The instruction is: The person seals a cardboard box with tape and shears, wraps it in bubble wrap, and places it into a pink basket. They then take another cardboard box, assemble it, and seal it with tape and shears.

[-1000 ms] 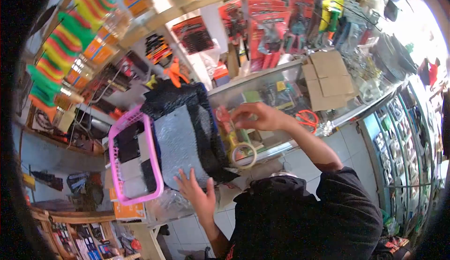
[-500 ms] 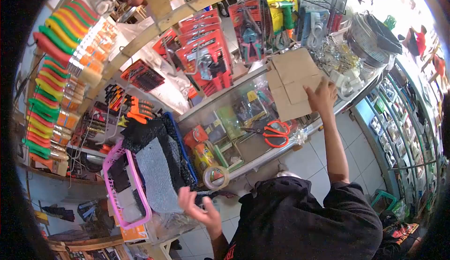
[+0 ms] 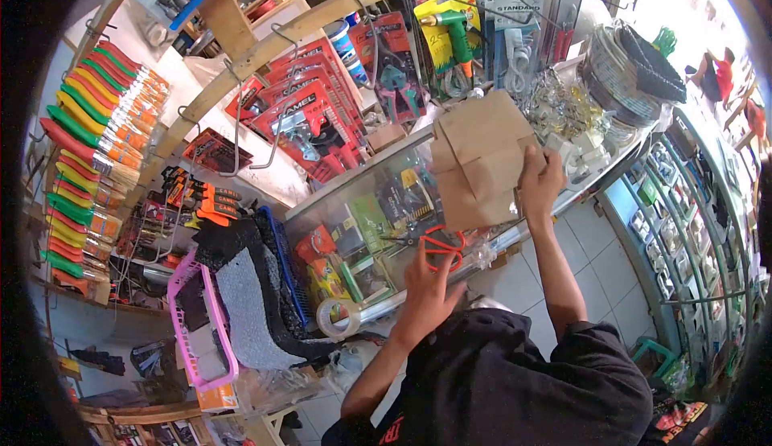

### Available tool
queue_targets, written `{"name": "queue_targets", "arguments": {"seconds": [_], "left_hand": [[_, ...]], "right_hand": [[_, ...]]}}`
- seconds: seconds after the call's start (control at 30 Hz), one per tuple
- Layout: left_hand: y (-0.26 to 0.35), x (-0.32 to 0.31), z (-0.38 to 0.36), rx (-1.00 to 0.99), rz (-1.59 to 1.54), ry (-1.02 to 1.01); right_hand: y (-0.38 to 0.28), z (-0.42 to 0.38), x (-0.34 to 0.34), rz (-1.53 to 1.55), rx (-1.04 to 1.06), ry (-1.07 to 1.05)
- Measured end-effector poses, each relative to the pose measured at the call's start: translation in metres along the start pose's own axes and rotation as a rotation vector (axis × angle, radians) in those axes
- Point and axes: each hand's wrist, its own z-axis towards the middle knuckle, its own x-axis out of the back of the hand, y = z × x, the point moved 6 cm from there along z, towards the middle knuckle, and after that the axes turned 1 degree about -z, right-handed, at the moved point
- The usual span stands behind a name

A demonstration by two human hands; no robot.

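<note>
My right hand grips the right edge of a folded piece of brown cardboard over the glass display counter. The thumb and fingers bend around that edge, and part of the grip is hidden. My left hand is by the front edge of the counter with fingers and thumb apart. Its fingertips overlap the red-orange handles of the scissors; whether they touch cannot be made out. The scissors lie on the glass, blades pointing left. A roll of tape sits at the counter's near left corner.
At left stand a pink basket and a blue basket with dark mesh and grey bubble wrap. Paintbrushes and carded tools hang from hooks. Wire coils and small metal parts lie at the right end.
My left hand has moved right from beside the baskets to the scissors. My right hand has gone from resting on the cardboard to gripping its edge, and the cardboard has shifted left.
</note>
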Motion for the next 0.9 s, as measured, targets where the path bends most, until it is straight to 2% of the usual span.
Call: {"name": "queue_targets", "arguments": {"seconds": [0.07, 0.13, 0.23, 0.33, 0.43, 0.6, 0.77, 0.9], "left_hand": [[-0.002, -0.025, 0.028, 0.019, 0.133, -0.019], [-0.001, -0.050, 0.053, 0.009, 0.206, -0.017], [0.001, -0.069, 0.082, -0.138, 0.224, 0.075], [0.000, -0.082, 0.106, -0.075, 0.295, -0.017], [0.005, -0.079, 0.115, -0.087, 0.291, 0.047], [0.014, -0.071, 0.133, -0.189, 0.252, -0.001], [0.024, -0.056, 0.146, -0.287, 0.231, 0.010], [0.017, -0.059, 0.161, -0.318, 0.263, 0.009]], "right_hand": [[-0.010, 0.002, 0.019, 0.273, -0.124, -0.023], [-0.026, 0.006, 0.043, 0.321, -0.083, 0.000], [-0.018, 0.008, 0.062, 0.407, -0.126, 0.002], [-0.001, 0.009, 0.072, 0.458, -0.163, 0.024], [0.010, 0.011, 0.085, 0.482, -0.161, 0.087], [0.028, 0.027, 0.104, 0.768, -0.241, 0.158], [0.030, 0.031, 0.131, 0.906, -0.273, 0.133], [0.053, 0.024, 0.142, 0.880, -0.339, 0.074]]}}
